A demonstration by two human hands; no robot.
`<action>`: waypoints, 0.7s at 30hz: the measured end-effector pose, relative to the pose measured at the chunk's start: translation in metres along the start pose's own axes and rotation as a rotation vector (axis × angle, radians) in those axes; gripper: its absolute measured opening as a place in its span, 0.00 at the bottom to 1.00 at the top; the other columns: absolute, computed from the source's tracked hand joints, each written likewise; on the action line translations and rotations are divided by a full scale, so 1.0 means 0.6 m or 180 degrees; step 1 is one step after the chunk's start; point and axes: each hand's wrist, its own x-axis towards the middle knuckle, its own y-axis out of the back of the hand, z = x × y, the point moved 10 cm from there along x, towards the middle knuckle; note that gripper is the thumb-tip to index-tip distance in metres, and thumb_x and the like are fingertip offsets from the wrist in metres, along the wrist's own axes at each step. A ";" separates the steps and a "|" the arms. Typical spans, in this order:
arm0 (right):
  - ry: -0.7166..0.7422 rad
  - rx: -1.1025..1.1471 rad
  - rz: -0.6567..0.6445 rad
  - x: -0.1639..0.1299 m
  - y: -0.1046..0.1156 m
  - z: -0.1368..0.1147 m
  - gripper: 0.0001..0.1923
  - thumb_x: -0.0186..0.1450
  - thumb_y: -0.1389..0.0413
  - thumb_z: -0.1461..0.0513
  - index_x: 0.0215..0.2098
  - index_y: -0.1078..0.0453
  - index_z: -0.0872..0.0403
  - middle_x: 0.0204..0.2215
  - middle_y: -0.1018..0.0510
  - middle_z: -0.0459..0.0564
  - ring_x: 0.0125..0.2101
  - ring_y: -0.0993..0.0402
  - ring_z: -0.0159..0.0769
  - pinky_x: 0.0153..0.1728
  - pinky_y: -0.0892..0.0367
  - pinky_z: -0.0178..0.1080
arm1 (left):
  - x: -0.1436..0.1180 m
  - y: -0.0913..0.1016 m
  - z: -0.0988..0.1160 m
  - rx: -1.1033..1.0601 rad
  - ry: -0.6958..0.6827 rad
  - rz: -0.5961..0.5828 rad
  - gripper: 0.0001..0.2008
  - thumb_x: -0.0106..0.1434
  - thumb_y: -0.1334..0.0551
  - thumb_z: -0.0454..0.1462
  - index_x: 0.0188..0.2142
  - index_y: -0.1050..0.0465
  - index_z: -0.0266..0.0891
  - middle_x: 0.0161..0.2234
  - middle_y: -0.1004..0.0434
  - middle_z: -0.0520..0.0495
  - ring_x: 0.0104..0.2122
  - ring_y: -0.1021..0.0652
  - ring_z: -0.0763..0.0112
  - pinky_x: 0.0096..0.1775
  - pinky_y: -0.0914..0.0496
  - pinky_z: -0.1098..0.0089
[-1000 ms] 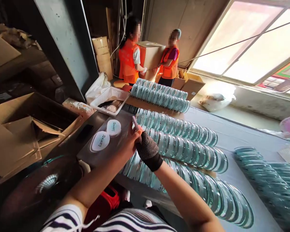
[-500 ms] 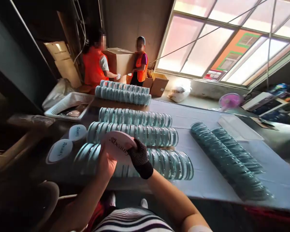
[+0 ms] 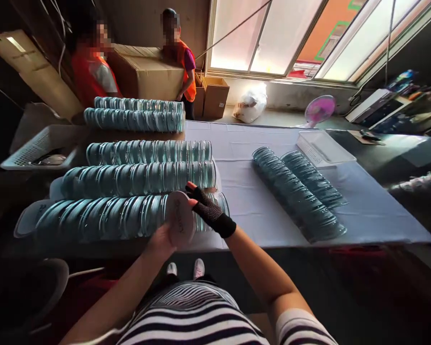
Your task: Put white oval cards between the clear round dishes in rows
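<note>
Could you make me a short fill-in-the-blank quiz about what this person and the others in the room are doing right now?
1. The right hand wears a black ____.
2. Both hands hold a white round disc at the end of the ____ row of glass discs.
3. Two people in orange vests carry a cardboard ____ between them.
4. A small pink ____ stands near the window.

Missing words: glove; nearest; box; fan
</note>
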 end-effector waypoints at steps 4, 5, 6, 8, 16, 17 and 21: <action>-0.0462 0.0030 0.0385 -0.041 0.033 0.087 0.32 0.61 0.43 0.45 0.57 0.35 0.53 0.50 0.25 0.54 0.45 0.28 0.40 0.46 0.29 0.44 | 0.005 0.032 0.016 0.0128 -0.0430 0.0947 0.22 0.51 0.28 0.42 0.46 0.23 0.40 0.42 0.18 0.45 0.48 0.22 0.53 0.50 0.27 0.57; -0.0513 0.0002 0.0569 -0.053 0.043 0.101 0.30 0.60 0.43 0.45 0.54 0.32 0.54 0.46 0.23 0.54 0.43 0.27 0.41 0.44 0.28 0.44 | 0.002 0.032 0.010 0.0139 -0.0357 0.0999 0.23 0.50 0.27 0.41 0.45 0.23 0.40 0.41 0.18 0.45 0.47 0.21 0.54 0.50 0.27 0.57; -0.0540 0.0089 0.0746 -0.066 0.052 0.111 0.29 0.60 0.43 0.45 0.51 0.31 0.55 0.43 0.23 0.54 0.42 0.27 0.42 0.43 0.28 0.44 | 0.001 0.024 -0.003 0.0122 -0.0166 0.0871 0.23 0.50 0.27 0.42 0.46 0.24 0.39 0.40 0.18 0.44 0.47 0.21 0.55 0.50 0.27 0.57; -0.0618 0.0585 0.0822 -0.084 0.055 0.127 0.27 0.61 0.44 0.46 0.52 0.32 0.54 0.42 0.22 0.55 0.42 0.26 0.42 0.42 0.27 0.43 | -0.006 -0.001 -0.027 0.0051 0.0282 0.0365 0.23 0.53 0.29 0.45 0.47 0.24 0.37 0.40 0.18 0.41 0.47 0.21 0.54 0.51 0.28 0.56; -0.1282 0.0670 0.0324 -0.128 0.050 0.145 0.30 0.54 0.37 0.47 0.48 0.29 0.56 0.38 0.23 0.54 0.31 0.26 0.37 0.22 0.29 0.36 | -0.025 0.005 -0.013 0.1458 0.0641 -0.0500 0.18 0.52 0.28 0.42 0.42 0.19 0.37 0.40 0.18 0.40 0.45 0.21 0.51 0.47 0.27 0.56; -0.1272 0.0821 0.0058 -0.132 0.036 0.136 0.29 0.55 0.37 0.47 0.48 0.29 0.57 0.38 0.23 0.54 0.31 0.26 0.37 0.24 0.28 0.37 | -0.030 -0.001 -0.020 0.1331 0.0849 -0.0765 0.20 0.51 0.27 0.43 0.42 0.19 0.36 0.41 0.18 0.38 0.44 0.21 0.49 0.46 0.27 0.55; -0.1214 0.0998 -0.0059 -0.132 0.027 0.111 0.24 0.58 0.37 0.49 0.45 0.26 0.58 0.34 0.22 0.53 0.32 0.25 0.36 0.33 0.26 0.40 | -0.032 -0.006 -0.006 0.1173 0.0907 -0.1128 0.18 0.50 0.27 0.46 0.36 0.18 0.35 0.37 0.18 0.38 0.39 0.20 0.50 0.44 0.27 0.55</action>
